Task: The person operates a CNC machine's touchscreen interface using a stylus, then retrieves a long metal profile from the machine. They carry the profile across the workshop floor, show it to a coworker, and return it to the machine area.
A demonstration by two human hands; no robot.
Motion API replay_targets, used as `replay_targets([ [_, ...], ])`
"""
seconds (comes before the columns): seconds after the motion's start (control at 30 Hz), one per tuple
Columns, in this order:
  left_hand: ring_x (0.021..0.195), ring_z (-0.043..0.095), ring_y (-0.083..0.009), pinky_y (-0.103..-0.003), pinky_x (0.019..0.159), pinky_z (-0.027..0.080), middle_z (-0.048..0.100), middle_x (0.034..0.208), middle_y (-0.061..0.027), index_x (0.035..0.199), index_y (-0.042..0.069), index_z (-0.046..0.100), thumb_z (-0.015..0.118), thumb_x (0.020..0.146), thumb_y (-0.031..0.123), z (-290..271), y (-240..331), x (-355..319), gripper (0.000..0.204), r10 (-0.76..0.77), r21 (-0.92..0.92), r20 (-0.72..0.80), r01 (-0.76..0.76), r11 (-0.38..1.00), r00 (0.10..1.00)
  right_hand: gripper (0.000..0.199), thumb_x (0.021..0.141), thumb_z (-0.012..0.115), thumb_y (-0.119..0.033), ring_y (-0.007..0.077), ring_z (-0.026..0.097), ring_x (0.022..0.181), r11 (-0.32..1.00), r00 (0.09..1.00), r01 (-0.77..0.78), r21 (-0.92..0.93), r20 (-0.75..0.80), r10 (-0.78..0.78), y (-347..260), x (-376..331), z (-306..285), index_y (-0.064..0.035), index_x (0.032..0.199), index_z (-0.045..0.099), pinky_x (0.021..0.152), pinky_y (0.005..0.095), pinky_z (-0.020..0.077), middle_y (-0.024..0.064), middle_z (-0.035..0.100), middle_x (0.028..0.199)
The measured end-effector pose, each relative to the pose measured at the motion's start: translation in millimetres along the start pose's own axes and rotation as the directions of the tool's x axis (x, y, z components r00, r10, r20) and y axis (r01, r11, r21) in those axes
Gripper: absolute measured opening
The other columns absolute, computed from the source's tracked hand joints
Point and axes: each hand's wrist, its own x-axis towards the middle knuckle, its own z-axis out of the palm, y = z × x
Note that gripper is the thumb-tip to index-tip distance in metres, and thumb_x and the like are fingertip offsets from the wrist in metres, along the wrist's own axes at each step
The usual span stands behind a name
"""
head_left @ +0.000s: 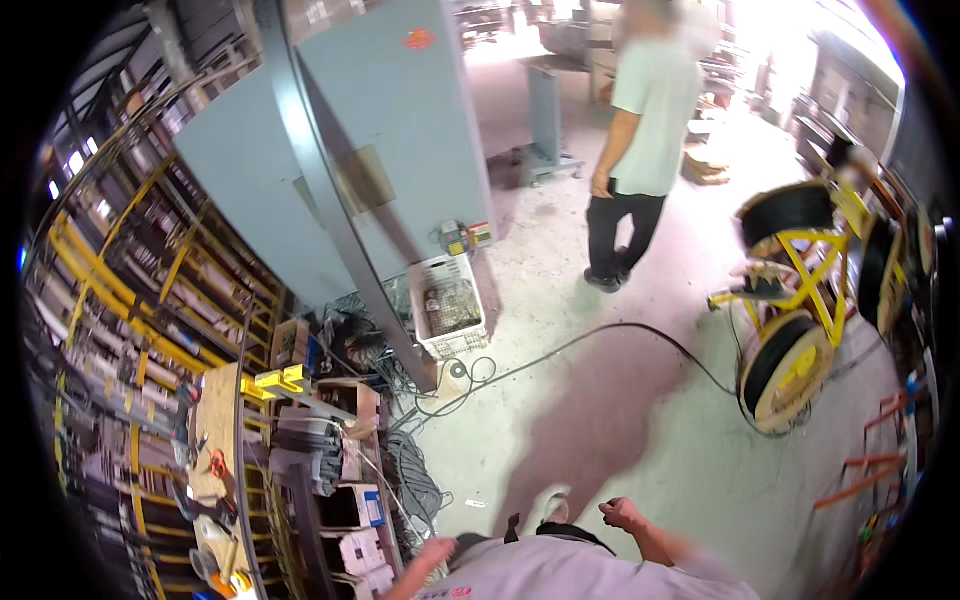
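Observation:
My right hand (622, 513) hangs in front of my body with its fingers curled in, and nothing shows in it. My left hand (436, 552) is low beside the shelf, its fingers smeared and partly hidden. A thin white cord (385, 480) runs down from the rack toward the left hand; whether they touch I cannot tell. A coil of dark grey rope or hose (412, 475) lies on the floor just beyond that hand. Closest to it on the shelf side are white boxes (365, 555).
Another person (655, 120) stands ahead. Cable reels on a yellow stand (825, 270) are at the right, with a black cable (600, 327) across the floor. A metal post (345, 210), a white crate (448, 300) and a grey panel (400, 110) stand left of centre; racks fill the left.

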Motion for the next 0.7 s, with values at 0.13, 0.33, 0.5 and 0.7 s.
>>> replay_targets([
  [0.13, 0.080, 0.068, -0.0248, -0.037, 0.074, 0.052, 0.072, 0.085, -0.0118, 0.097, 0.008, 0.073, 0.059, 0.081, 0.036, -60.9, 74.4, 63.4, 0.036, -0.077, -0.041, -0.181, 0.071, 0.997, 0.980, 0.036, 0.091, 0.058, -0.029, 0.0176, 0.064, 0.064, 0.998, 0.999, -0.037, 0.045, -0.014, 0.038, -38.0, 66.9, -79.6, 0.0057, 0.097, 0.066, 0.059, 0.0324, 0.0519, 0.0117, 0.069, 0.076],
  [0.33, 0.066, 0.066, -0.0263, -0.036, 0.062, 0.051, 0.071, 0.077, -0.0101, 0.083, 0.006, 0.074, 0.064, 0.077, 0.036, -53.8, 115.0, 185.4, 0.032, -0.035, 0.087, -0.108, 0.045, 0.995, 0.993, 0.032, 0.090, 0.058, -0.025, 0.0176, 0.065, 0.062, 0.986, 0.997, -0.043, 0.164, -0.056, 0.053, -98.5, 165.8, -171.9, 0.0052, 0.096, 0.066, 0.056, 0.0311, 0.0520, 0.0115, 0.069, 0.076],
  [0.5, 0.060, 0.064, -0.0303, -0.040, 0.057, 0.051, 0.068, 0.071, -0.0118, 0.076, 0.006, 0.073, 0.063, 0.078, 0.034, -75.7, 187.5, 364.0, 0.029, -0.002, 0.155, 0.155, -0.022, 0.988, 0.988, 0.032, 0.088, 0.058, -0.025, 0.0175, 0.062, 0.057, 0.977, 0.983, -0.076, 0.201, -0.151, 0.107, -151.1, 231.9, -264.8, 0.0049, 0.093, 0.067, 0.051, 0.0313, 0.0491, 0.0107, 0.067, 0.070],
  [0.7, 0.086, 0.065, -0.0402, -0.048, 0.076, 0.050, 0.067, 0.086, -0.0224, 0.082, 0.002, 0.069, 0.053, 0.085, 0.032, -208.6, 469.1, 555.8, 0.034, 0.349, 0.177, -0.163, -0.320, 0.931, 0.923, 0.027, 0.090, 0.057, -0.021, 0.0169, 0.061, 0.056, 0.911, 0.948, 0.005, 0.412, -0.292, 0.127, -246.2, 288.2, -377.5, 0.0038, 0.089, 0.067, 0.050, 0.0315, 0.0481, 0.0100, 0.067, 0.068],
])
